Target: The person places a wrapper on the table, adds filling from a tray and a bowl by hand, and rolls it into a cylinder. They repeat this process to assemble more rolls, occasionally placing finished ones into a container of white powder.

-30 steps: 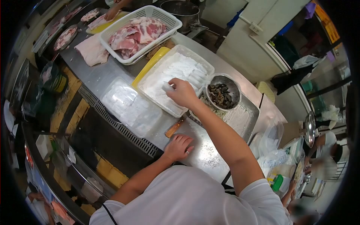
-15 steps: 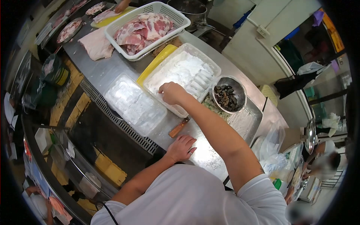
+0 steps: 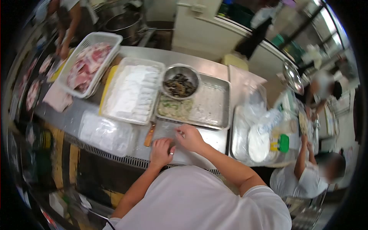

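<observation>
My left hand (image 3: pixel 161 152), with a ring on it, lies on the metal table (image 3: pixel 214 143) near the front edge, fingers loosely apart and holding nothing. Just above it is a wooden-handled tool (image 3: pixel 150 134). To its right my right hand (image 3: pixel 189 137) hovers over or rests on the table, fingers curled together; what they hold, if anything, is too small to tell. Beyond it a metal tray (image 3: pixel 211 100) holds a pale green-flecked mixture (image 3: pixel 174 109) at its left. A steel bowl (image 3: pixel 194 76) of dark pieces overlaps that tray. White powder (image 3: pixel 128 90) and white rolls (image 3: pixel 148 94) fill a plastic tub.
A translucent lidded container (image 3: pixel 105 132) is at the left front. Raw meat (image 3: pixel 90 63) fills a white basket (image 3: pixel 69 73) at the back left. Plastic bags (image 3: pixel 255 101) and a green-lidded jar (image 3: pixel 283 143) stand right. Other people (image 3: pixel 299 176) are at the right and upper left.
The view has turned to the right. My right hand has left the powder tub and come back near my left hand, which stays on the table.
</observation>
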`<state>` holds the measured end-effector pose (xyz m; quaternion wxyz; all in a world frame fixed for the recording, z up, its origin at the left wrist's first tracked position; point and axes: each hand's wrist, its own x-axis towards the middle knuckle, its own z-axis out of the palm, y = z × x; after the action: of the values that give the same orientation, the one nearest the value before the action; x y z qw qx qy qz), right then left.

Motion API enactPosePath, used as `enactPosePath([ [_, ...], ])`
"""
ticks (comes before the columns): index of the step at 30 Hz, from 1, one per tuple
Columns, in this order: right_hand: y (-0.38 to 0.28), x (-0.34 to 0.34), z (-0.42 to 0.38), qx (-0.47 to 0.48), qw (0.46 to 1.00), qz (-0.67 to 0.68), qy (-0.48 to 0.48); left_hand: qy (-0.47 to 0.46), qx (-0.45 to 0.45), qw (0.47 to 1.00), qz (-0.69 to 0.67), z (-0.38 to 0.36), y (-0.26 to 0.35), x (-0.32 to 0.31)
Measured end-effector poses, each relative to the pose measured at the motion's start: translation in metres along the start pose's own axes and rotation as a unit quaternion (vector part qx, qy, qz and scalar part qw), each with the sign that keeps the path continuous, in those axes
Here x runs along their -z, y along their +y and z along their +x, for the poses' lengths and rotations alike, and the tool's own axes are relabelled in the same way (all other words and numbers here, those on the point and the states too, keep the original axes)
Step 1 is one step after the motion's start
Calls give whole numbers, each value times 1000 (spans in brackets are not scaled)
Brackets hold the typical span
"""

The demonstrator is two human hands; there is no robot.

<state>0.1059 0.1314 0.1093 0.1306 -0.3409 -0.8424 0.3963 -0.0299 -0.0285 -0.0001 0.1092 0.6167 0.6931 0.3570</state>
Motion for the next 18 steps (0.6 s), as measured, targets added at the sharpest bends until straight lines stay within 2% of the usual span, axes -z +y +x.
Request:
enactPosePath([
  [4,54,17,-84,-148,986,-22,67,-18,-37,999,6,9,7,4],
  [8,72,26,-135,-227,955,14,190,-54,-109,992,-20,27,19,-15],
  [10,89,37,-154,-213,936,-68,271,-82,-136,986,-49,39,39,-30],
  [13,120,66,-183,-237,874,-158,394,-117,-187,974,-58,45,59,-47],
  [18,177,120,-240,-363,763,-277,458,-140,-205,967,-57,45,58,-51],
])
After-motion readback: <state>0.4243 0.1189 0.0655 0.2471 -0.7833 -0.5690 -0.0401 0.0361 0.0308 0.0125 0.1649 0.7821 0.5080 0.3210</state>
